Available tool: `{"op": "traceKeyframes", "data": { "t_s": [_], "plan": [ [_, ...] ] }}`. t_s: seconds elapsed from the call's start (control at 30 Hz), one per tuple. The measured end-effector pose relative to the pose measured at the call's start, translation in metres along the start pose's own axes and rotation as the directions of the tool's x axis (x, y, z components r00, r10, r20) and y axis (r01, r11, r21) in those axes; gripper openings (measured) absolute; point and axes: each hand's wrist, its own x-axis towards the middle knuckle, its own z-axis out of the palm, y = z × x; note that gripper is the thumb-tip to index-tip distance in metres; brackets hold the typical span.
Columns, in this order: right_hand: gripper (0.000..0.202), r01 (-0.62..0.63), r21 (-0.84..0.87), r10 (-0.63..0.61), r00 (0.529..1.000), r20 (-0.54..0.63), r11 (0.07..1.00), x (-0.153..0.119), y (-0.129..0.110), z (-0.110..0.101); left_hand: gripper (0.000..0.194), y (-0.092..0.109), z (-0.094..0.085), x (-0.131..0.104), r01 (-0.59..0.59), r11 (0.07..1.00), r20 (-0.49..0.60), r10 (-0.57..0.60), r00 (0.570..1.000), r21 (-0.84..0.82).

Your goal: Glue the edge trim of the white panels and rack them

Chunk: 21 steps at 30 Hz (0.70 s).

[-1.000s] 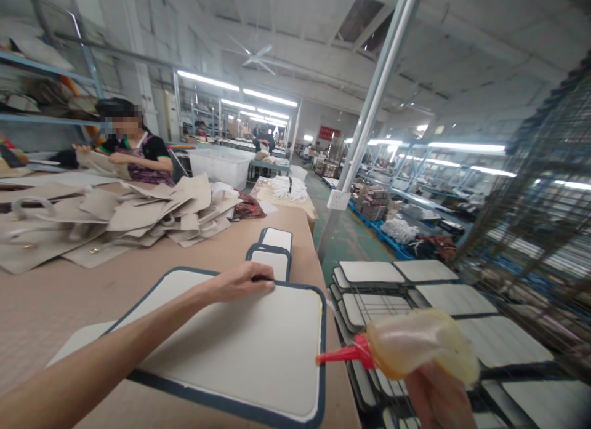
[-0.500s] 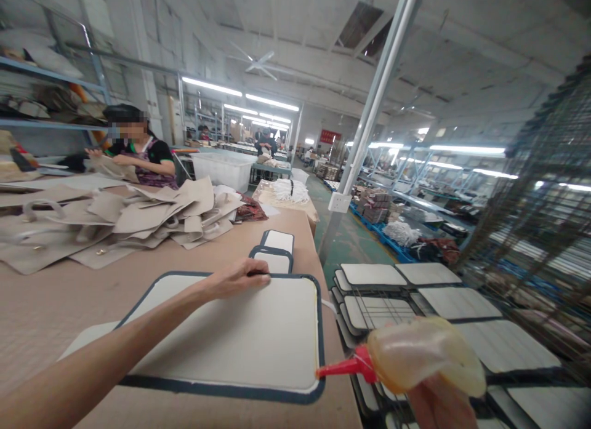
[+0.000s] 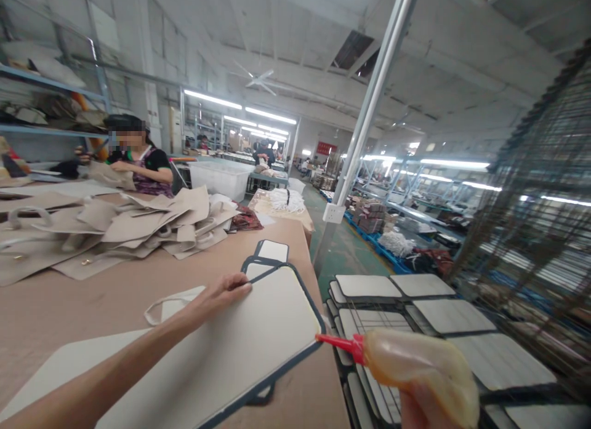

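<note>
My left hand [image 3: 227, 295] is closed on the far edge of a cream panel [image 3: 258, 330] with a dark blue border, thumb on top. The panel is turned at an angle over the table. In my right hand [image 3: 418, 407], partly hidden below, is a squeezed glue bottle [image 3: 410, 361] with yellowish contents and a red nozzle [image 3: 344, 343]. The nozzle tip meets the panel's right corner, where a thin yellowish line follows the border's inner edge. Smaller bordered pieces [image 3: 272, 250] lie just beyond the panel, and a pale strap [image 3: 154, 309] shows behind my forearm.
Beige cut pieces with handles [image 3: 138, 223] are heaped on the brown table [image 3: 115, 300]. Wire racks carrying bordered panels [image 3: 455, 315] stand right of the table edge. A metal post [image 3: 355, 152] rises behind it. A co-worker [image 3: 138, 164] handles beige material at far left.
The panel has rotated counter-clockwise, its right corner now pointing up and right. My left hand moved slightly left and down with it. The nozzle is higher, still at the panel's edge.
</note>
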Motion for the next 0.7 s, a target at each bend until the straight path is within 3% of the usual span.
{"op": "traceKeyframes", "data": {
  "t_s": [0.2, 0.37, 0.5, 0.7],
  "plan": [
    [0.037, 0.036, 0.118, -0.05, 0.992, 0.118, 0.992, 0.005, -0.005, 0.021, 0.046, -0.014, 0.018, -0.012, 0.119, 0.97, -0.002, -0.123, 0.992, -0.212],
    [0.043, -0.02, 0.171, -0.004, 0.991, 0.135, 0.985, 0.006, -0.003, 0.029, 0.053, -0.007, 0.025, -0.027, 0.22, 0.92, 0.02, -0.226, 0.974, -0.325],
    [0.046, -0.032, 0.229, 0.004, 0.993, 0.122, 0.973, 0.005, -0.008, 0.046, 0.052, -0.007, 0.025, -0.033, 0.235, 0.906, 0.018, -0.244, 0.97, -0.352],
    [0.048, -0.075, 0.245, 0.049, 0.993, 0.109, 0.967, 0.002, -0.007, 0.057, 0.055, -0.027, 0.024, -0.028, 0.233, 0.889, 0.006, -0.251, 0.968, -0.394]
  ]
}}
